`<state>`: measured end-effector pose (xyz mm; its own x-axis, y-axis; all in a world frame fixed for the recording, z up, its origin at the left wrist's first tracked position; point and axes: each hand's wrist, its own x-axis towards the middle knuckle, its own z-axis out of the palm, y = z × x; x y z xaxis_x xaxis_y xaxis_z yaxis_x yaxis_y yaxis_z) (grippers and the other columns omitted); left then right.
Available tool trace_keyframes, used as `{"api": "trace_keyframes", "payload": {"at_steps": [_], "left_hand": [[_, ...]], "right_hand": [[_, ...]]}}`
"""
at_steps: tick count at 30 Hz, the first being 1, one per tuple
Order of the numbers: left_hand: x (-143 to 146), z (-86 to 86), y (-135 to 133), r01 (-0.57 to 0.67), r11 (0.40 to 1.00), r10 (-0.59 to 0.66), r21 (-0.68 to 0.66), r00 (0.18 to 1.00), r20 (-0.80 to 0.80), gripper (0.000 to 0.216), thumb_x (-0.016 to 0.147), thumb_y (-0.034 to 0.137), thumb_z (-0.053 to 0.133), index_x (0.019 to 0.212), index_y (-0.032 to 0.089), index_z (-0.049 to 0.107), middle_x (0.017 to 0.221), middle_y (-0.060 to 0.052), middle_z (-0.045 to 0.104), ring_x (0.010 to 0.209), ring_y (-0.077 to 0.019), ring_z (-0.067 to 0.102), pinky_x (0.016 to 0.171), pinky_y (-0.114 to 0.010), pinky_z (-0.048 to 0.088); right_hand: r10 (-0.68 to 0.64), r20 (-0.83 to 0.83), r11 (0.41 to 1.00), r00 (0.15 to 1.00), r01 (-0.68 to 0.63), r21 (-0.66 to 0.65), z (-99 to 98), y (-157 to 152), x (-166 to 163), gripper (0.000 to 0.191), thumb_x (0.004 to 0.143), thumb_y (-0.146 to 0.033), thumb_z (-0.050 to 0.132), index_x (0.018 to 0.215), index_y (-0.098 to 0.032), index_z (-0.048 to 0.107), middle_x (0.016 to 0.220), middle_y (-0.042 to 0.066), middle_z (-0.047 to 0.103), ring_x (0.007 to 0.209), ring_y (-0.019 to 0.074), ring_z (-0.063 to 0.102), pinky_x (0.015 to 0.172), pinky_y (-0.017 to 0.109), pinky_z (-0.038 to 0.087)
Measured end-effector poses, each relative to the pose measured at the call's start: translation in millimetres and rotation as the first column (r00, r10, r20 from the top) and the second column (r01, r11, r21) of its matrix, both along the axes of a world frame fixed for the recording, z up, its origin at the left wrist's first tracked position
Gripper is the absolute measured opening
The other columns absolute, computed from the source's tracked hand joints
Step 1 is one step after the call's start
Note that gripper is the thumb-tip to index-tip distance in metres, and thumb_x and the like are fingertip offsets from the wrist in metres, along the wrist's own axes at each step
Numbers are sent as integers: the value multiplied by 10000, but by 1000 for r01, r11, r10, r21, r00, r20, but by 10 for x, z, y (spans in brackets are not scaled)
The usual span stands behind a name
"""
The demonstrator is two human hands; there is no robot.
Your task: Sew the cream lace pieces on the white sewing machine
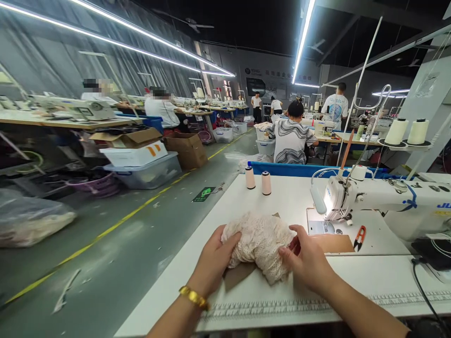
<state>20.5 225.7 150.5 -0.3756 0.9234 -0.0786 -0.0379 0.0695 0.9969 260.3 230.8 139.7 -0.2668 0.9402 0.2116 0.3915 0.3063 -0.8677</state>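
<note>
Cream lace bundle (259,241) on the white table (299,197), both hands' curled fingers gripping its sides.

Premises: a garment sewing factory floor. Evidence — an industrial sewing machine (380,199) on a white work table (317,291), thread cones (396,131) on a stand, thread spools (258,180), red thread snips (359,237). Rows of further machine stations with seated workers (291,136), storage bins (146,173), cardboard boxes (188,150) and a yellow aisle line (116,225) under strip lighting (303,37).
</note>
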Motion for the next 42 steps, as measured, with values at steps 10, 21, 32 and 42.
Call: {"api": "trace_keyframes", "payload": {"at_steps": [10, 21, 32, 42], "left_hand": [[112, 130, -102, 143, 989, -144, 47, 990, 7, 627, 717, 606, 739, 1175, 208, 579, 1104, -100, 782, 1016, -328, 746, 863, -438, 603], [237, 153, -49, 123, 992, -121, -20, 911, -394, 613, 673, 447, 727, 1244, 255, 615, 1132, -72, 763, 1121, -390, 683, 1037, -543, 482], [130, -7, -48, 39, 999, -45, -33, 971, -236, 805, 666, 645, 751, 1316, 221, 534, 1276, -136, 746, 1050, -332, 748, 833, -426, 613], [140, -20, -56, 35, 999, -40, -29, 981, -191, 750, 659, 580, 818, 1280, 232, 582, 1183, -100, 784, 960, -317, 766, 799, -421, 622]], "right_hand": [[97, -144, 987, 985, -114, -115, 238, 109, -379, 310, 927, -287, 572, 1233, -237, 568, 847, -12, 621, 795, 206, 635, 799, 376, 512], [155, -261, 956, 953, -211, -202, 356, 342, -173, 235, 1003, -320, 506, 1216, -228, 545, 971, 30, 701, 919, 186, 732, 898, 368, 571], [-71, 96, 987, 993, 84, -139, 27, 203, 329, 320, 956, -467, 547, 1151, -214, 566, 875, 24, 630, 826, 248, 614, 786, 405, 447], [-31, 120, 975, 992, 57, -216, 140, 313, 188, 458, 794, -308, 781, 1198, -226, 582, 800, -47, 577, 740, 183, 589, 689, 313, 447]]}}
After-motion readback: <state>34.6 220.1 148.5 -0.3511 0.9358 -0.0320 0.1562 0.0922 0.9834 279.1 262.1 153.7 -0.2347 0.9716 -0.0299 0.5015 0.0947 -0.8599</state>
